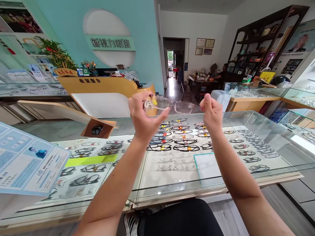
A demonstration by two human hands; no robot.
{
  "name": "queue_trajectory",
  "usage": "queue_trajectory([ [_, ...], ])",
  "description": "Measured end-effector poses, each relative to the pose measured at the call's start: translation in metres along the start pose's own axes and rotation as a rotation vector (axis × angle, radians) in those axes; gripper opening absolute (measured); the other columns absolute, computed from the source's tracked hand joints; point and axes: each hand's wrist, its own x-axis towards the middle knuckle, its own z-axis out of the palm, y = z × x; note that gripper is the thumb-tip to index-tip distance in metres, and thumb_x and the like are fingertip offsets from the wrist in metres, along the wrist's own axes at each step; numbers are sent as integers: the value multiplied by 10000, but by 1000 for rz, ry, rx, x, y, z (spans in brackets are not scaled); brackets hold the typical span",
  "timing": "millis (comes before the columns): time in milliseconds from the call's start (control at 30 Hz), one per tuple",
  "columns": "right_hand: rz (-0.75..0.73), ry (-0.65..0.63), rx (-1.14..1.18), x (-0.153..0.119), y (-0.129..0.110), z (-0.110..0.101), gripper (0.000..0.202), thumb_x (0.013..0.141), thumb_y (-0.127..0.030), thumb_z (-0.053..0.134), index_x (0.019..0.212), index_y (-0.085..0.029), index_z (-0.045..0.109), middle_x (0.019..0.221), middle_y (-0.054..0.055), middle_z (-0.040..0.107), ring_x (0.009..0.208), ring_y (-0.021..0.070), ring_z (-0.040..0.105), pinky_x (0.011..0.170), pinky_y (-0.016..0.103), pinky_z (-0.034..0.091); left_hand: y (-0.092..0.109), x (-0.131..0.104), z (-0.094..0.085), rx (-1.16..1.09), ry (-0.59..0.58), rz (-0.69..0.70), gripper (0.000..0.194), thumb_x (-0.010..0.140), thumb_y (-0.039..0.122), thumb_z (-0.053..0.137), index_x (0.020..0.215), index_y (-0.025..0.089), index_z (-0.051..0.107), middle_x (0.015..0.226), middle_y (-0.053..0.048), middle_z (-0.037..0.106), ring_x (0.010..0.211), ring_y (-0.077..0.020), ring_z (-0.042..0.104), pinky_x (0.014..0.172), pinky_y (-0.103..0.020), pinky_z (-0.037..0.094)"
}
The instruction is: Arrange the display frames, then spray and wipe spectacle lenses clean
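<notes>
at the far left, a blue and white leaflet (31,160) leans in at a tilt over the glass counter (159,194); right of it, under the glass, a yellow-green strip (92,160) lies between frames on display.

next, left hand (142,113): raised above the counter, fingers curled round the left end of a pair of clear glasses (183,107), thumb stretched out beneath the left lens. grip reads as closed on that end; exact finger contact is blurred. a yellow tag (154,100) shows beside the fingers.

centre: clear glasses hang in the air between the two hands, well clear of the counter top. long axis runs side to side, left end slightly higher than right. bridge lies nearer the left hand, which overlaps its lens; the right hand keeps to the outer end only. judged key relation: one hand per end, axis roughly along the line joining them. below, dark-rimmed frames (186,142) lie in rows.

right hand (213,113): fingers folded in, thumb upright, at the right end of the glasses; appears to pinch that end, contact point hidden. beneath the forearm, a white sheet with a teal edge (209,165); farther right, more frames (259,168) in columns
</notes>
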Motion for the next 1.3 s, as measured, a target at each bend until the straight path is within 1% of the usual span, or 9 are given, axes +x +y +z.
queue_trajectory([
  [67, -125, 3, -84, 10, -35, -4, 579, 1107, -766, 494, 851, -262, 619, 852, 31, 654, 809, 189, 646, 754, 357, 544, 13, 24, -6, 27, 54, -17, 638, 846, 517, 928, 1368, 310, 626, 1328, -105, 681, 1238, -345, 658, 1086, -532, 559],
  [133, -204, -39, -170, 10, -65, -10, 448, 1110, -702, 546, 1156, -287, 711, 1149, 67, 746, 1031, 231, 727, 873, 397, 598, 24, 39, -12, 57, 97, -38, 649, 850, 519, 938, 1375, 313, 617, 1349, -105, 674, 1272, -352, 654, 1109, -545, 560],
  [200, -260, -75, -246, 2, -84, -14, 457, 1074, -651, 647, 1395, -327, 669, 1383, 85, 730, 1200, 278, 734, 958, 447, 621, 31, 44, -16, 57, 121, -44, 626, 863, 506, 938, 1367, 311, 621, 1323, -99, 677, 1266, -347, 663, 1108, -540, 565],
  [267, -287, -79, -295, -10, -92, -16, 543, 1032, -605, 733, 1498, -347, 624, 1475, 93, 711, 1269, 312, 728, 1009, 491, 629, 34, 44, -18, 20, 123, -32, 595, 868, 491, 941, 1344, 308, 634, 1280, -89, 682, 1229, -336, 682, 1080, -522, 576],
  [400, -295, -58, -350, -22, -90, -13, 585, 1003, -552, 790, 1525, -345, 624, 1464, 100, 737, 1262, 330, 740, 1038, 536, 640, 36, 41, -20, -38, 107, -29, 550, 849, 485, 966, 1268, 304, 659, 1214, -68, 693, 1148, -307, 714, 1011, -494, 594],
  [633, -308, 3, -383, -14, -82, -10, 473, 1010, -477, 791, 1453, -335, 701, 1396, 91, 760, 1193, 315, 758, 1005, 519, 655, 45, 42, -21, -5, 37, -68, 466, 866, 545, 939, 1201, 327, 699, 1169, -58, 737, 1075, -293, 753, 869, -499, 618],
  [933, -263, 24, -389, -9, -72, -10, 438, 1006, -505, 806, 1386, -295, 754, 1284, 95, 808, 1078, 282, 789, 916, 470, 662, 39, 38, -10, -10, 48, -138, 626, 742, 618, 1014, 1164, 237, 751, 1111, -52, 795, 950, -241, 752, 877, -429, 594],
  [1167, -224, 49, -321, -4, -67, -12, 417, 1017, -490, 781, 1383, -290, 773, 1350, 111, 803, 1135, 297, 798, 914, 482, 680, 38, 38, -13, -63, -1, -110, 527, 863, 606, 951, 1245, 260, 840, 1144, -54, 860, 1025, -252, 796, 879, -407, 612],
  [1300, -200, 22, -265, -3, -64, -13, 444, 1020, -501, 774, 1424, -316, 757, 1361, 111, 807, 1194, 322, 796, 927, 519, 701, 37, 37, -12, -50, 3, -123, 560, 867, 584, 960, 1288, 234, 843, 1184, -87, 865, 1062, -270, 800, 918, -422, 614],
])
